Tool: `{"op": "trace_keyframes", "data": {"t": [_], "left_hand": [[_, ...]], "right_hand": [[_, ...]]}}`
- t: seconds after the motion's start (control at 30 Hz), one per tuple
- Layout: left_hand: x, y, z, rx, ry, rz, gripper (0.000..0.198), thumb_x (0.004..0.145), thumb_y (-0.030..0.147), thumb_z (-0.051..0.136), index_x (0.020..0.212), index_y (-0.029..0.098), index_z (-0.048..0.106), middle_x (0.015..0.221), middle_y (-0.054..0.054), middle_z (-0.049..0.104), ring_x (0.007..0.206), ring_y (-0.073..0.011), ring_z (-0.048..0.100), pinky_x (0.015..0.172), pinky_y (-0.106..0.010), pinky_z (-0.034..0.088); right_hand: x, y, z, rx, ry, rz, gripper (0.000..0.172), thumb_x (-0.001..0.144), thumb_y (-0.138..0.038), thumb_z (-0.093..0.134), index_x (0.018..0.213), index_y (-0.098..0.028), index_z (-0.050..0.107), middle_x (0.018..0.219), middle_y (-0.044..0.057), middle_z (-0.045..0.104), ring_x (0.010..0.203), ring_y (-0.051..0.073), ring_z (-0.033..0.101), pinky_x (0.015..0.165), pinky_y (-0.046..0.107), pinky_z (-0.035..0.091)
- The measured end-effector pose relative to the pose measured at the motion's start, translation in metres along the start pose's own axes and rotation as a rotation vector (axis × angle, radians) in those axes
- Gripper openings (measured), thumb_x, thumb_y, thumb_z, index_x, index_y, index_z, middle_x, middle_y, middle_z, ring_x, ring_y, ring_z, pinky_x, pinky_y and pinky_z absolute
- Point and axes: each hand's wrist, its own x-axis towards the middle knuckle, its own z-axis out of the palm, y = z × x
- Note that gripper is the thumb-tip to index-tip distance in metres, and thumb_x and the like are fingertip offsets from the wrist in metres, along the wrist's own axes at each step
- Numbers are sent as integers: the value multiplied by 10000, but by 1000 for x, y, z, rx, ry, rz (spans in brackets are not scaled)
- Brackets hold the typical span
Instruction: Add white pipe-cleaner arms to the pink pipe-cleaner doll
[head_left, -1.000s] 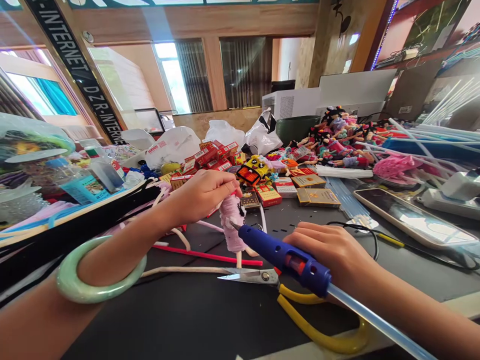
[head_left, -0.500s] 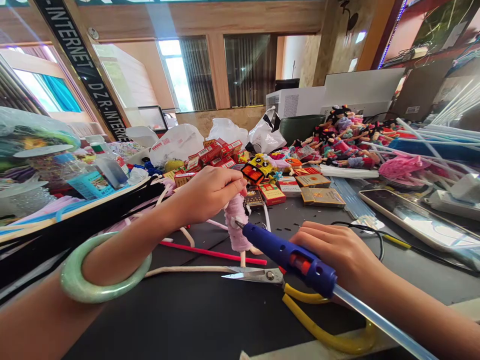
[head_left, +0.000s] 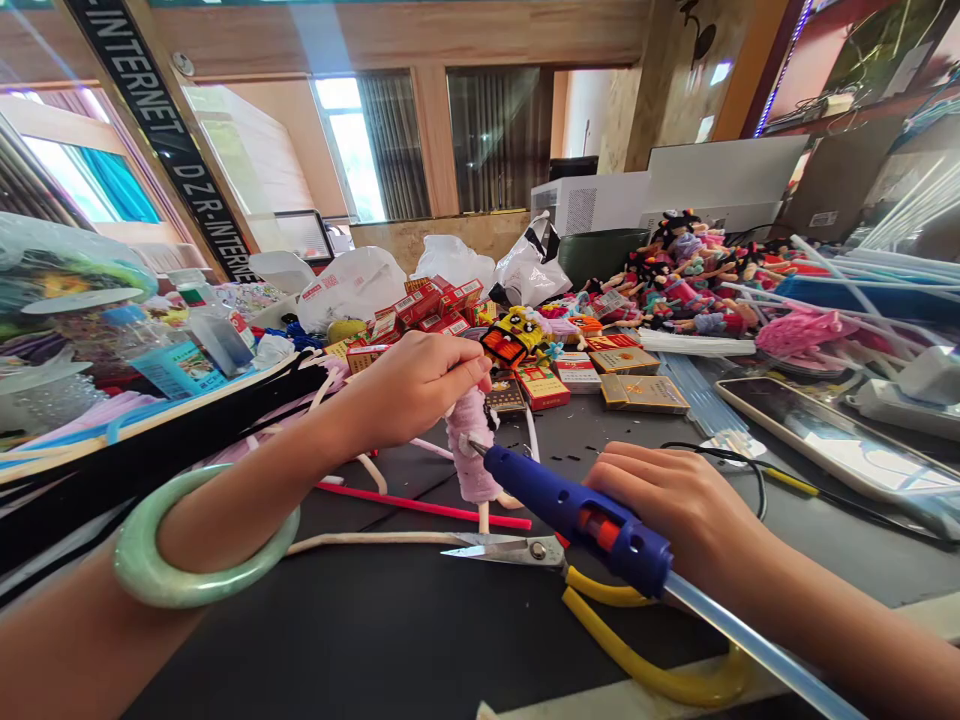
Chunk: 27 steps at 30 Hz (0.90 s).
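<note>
My left hand [head_left: 412, 390] grips the top of a pink pipe-cleaner doll [head_left: 469, 450], which stands upright on the dark tabletop on pale legs. A jade bangle [head_left: 202, 540] circles my left wrist. My right hand [head_left: 675, 510] is closed around a blue hot glue gun [head_left: 577, 505], with a clear glue stick [head_left: 750, 640] running out of its back. The gun's metal nozzle reaches the doll's side, just under my left hand. Beneath the gun lie yellow-handled scissors [head_left: 510, 552], partly hidden by it.
A red pipe cleaner [head_left: 420, 510] lies behind the scissors. Small boxes [head_left: 540, 385] and a yellow-and-orange figure [head_left: 514, 338] stand beyond the doll. A phone [head_left: 825, 440] lies to the right. Finished dolls [head_left: 690, 280] are heaped at the back, near white plastic bags [head_left: 352, 285].
The whole view has shifted slightly right and upward. My hands, the doll and the glue gun keep the same hold and nearly the same positions relative to each other.
</note>
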Motion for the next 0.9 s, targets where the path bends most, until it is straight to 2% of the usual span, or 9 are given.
{"op": "trace_keyframes", "data": {"t": [0.2,0.9], "left_hand": [[0,1,0,0,-2,-11,405,910,332,382,776,151,719,704,-28,675,682,-172,591,627,-266,371],[0,-2,0,4,-21,-27,404,909,334,378,783,150,715,682,-30,666,655,-168,584,625,-269,364]], "right_hand": [[-1,0,1,7,1,3,206,910,-226,395,713,-220,456,600,1,486,556,155,390,531,288,267],[-1,-2,-3,-11,-10,3,226,909,-211,408,684,-221,429,584,-12,454,539,147,359,525,284,240]]}}
